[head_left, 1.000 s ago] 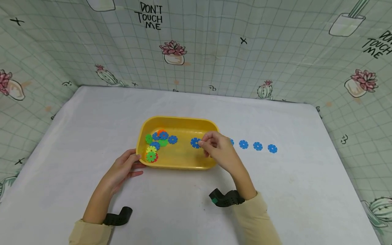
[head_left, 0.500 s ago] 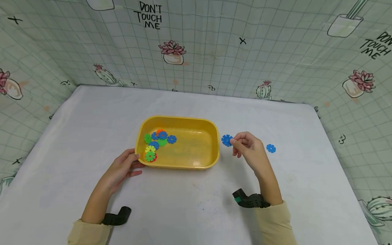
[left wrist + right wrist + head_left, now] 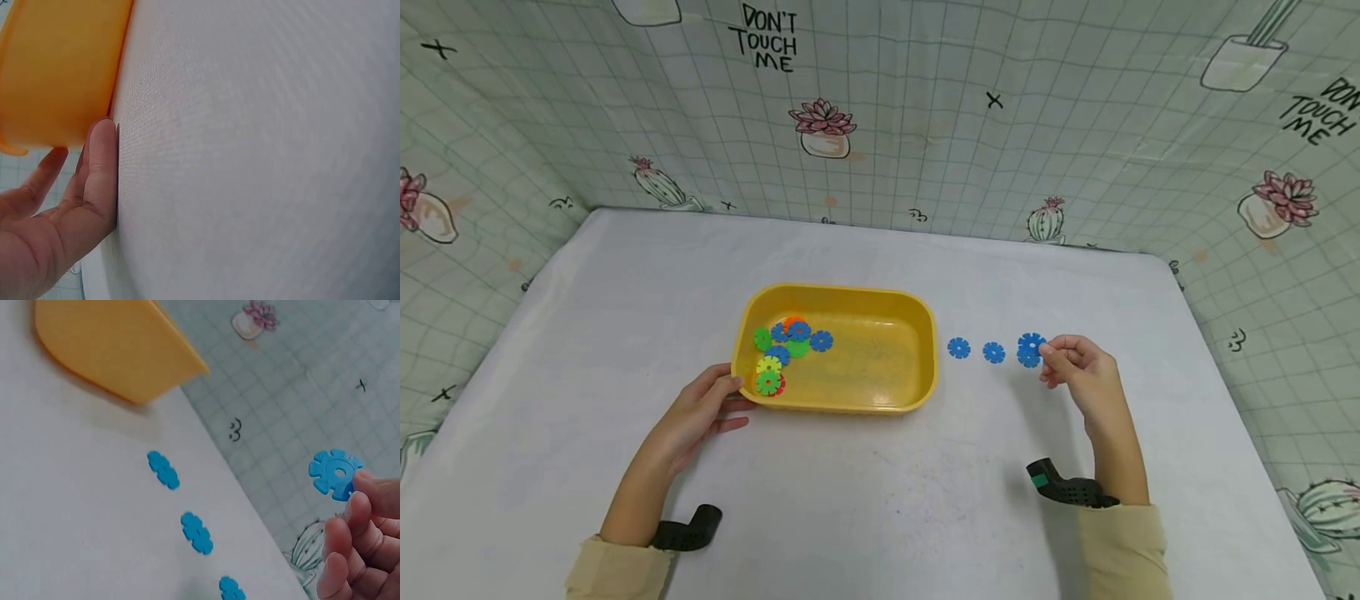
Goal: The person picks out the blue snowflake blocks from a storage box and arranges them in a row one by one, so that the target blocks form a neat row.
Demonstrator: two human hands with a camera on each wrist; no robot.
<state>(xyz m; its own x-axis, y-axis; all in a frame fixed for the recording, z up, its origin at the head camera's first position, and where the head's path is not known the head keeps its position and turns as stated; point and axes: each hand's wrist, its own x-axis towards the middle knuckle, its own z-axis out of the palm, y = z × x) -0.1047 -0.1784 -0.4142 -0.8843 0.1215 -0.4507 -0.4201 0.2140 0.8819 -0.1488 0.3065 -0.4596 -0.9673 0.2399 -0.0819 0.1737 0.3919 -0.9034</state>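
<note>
blue discs (image 3: pixel 988 353): three lie right of tray (image 3: pixel 872 379), more inside; right hand (image 3: pixel 1088 379) pinches another disc (image 3: pixel 324 469), straight-fingered left hand (image 3: pixel 703 408) touches tray.

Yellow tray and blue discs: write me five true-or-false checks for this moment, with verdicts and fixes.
1. The right hand pinches a blue disc. True.
2. The left hand pinches a disc too. False: the left hand touches the yellow tray.
3. Every disc in the yellow tray is blue. False: green discs and a yellow disc also lie there.
4. The discs in the yellow tray crowd toward its left end. True.
5. The pinched blue disc lies flat on the table. False: it is held up off the table.
</note>
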